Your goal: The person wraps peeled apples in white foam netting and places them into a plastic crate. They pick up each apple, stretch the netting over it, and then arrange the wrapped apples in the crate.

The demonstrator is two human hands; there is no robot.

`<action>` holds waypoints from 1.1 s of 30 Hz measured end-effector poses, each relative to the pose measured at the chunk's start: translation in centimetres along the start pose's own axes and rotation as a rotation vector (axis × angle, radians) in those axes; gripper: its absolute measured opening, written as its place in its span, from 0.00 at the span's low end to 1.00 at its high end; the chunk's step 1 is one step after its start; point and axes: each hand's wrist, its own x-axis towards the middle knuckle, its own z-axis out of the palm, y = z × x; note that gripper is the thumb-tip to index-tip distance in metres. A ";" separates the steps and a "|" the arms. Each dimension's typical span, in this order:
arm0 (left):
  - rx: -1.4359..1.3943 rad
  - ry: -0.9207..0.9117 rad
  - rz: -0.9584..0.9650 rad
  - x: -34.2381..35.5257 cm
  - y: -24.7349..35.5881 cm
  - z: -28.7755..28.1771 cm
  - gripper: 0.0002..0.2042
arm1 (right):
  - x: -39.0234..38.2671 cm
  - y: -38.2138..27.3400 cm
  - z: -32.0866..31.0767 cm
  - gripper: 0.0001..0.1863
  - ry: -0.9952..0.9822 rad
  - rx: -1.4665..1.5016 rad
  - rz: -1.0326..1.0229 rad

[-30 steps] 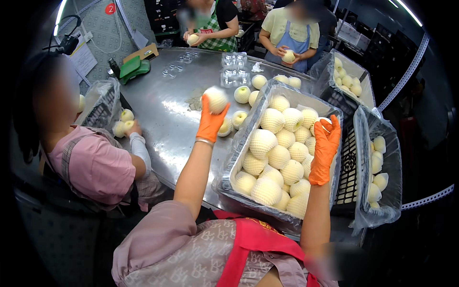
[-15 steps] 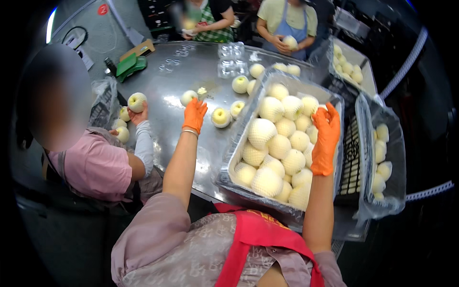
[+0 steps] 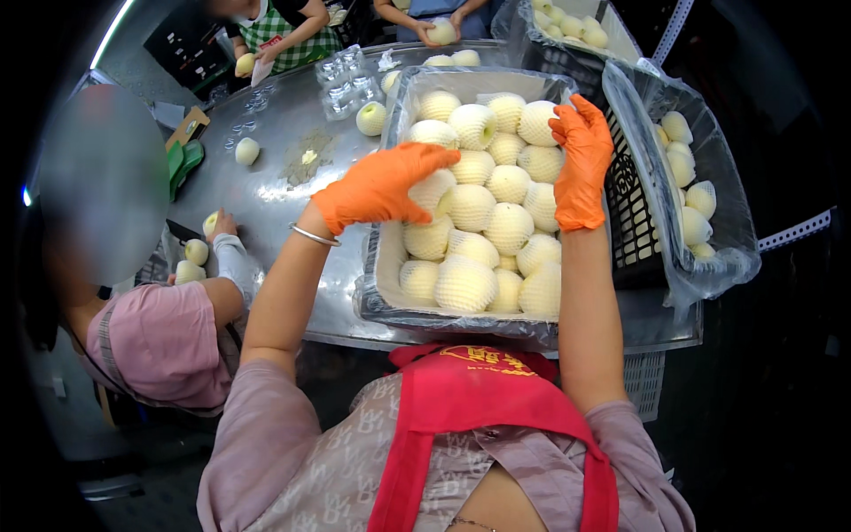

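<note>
A lined crate (image 3: 387, 257) in front of me is filled with pale yellow-green fruits (image 3: 510, 228) in white foam nets. My left hand (image 3: 386, 186), in an orange glove, is over the crate's left side. Its thumb and fingers are spread around a netted fruit (image 3: 433, 191) that they partly cover; no firm grip shows. At the far right inside the rim is my right hand (image 3: 582, 164), also orange-gloved. Its fingers are loosely bent and apart, with the tips close to another netted fruit (image 3: 538, 122); I cannot tell whether they touch it.
A metal table (image 3: 275, 266) bears one fruit (image 3: 247, 151), clear plastic trays (image 3: 346, 80) and a wet smear. Right of my crate stand a black slatted crate (image 3: 631, 213) and a lined crate (image 3: 736, 230) of fruit. A co-worker in pink (image 3: 164, 341) works at my left; others stand across.
My left hand has moved from the table over to the crate's left side. The view has shifted. The co-worker on the left has lowered the hand that held up a fruit.
</note>
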 end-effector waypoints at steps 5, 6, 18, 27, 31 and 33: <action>0.269 -0.090 -0.032 -0.1 -0.7 2.6 0.51 | -0.2 -0.4 0.5 0.17 -0.018 -0.040 -0.005; 0.202 -0.058 -0.011 -0.2 -0.4 2.9 0.51 | -0.4 -0.4 0.3 0.17 -0.020 -0.042 -0.008; -0.003 -0.377 0.528 -0.2 5.2 7.9 0.46 | -0.3 0.5 0.6 0.17 -0.048 0.046 0.020; -0.610 0.001 0.029 0.2 4.9 3.0 0.49 | -0.4 0.6 0.2 0.23 -0.216 -0.137 0.038; -0.761 0.497 0.132 2.4 3.2 2.1 0.55 | -2.7 -1.2 1.7 0.49 -0.611 -0.222 0.289; -0.698 0.602 0.165 4.0 3.1 1.4 0.57 | -3.5 -1.9 2.7 0.49 -0.713 0.067 0.359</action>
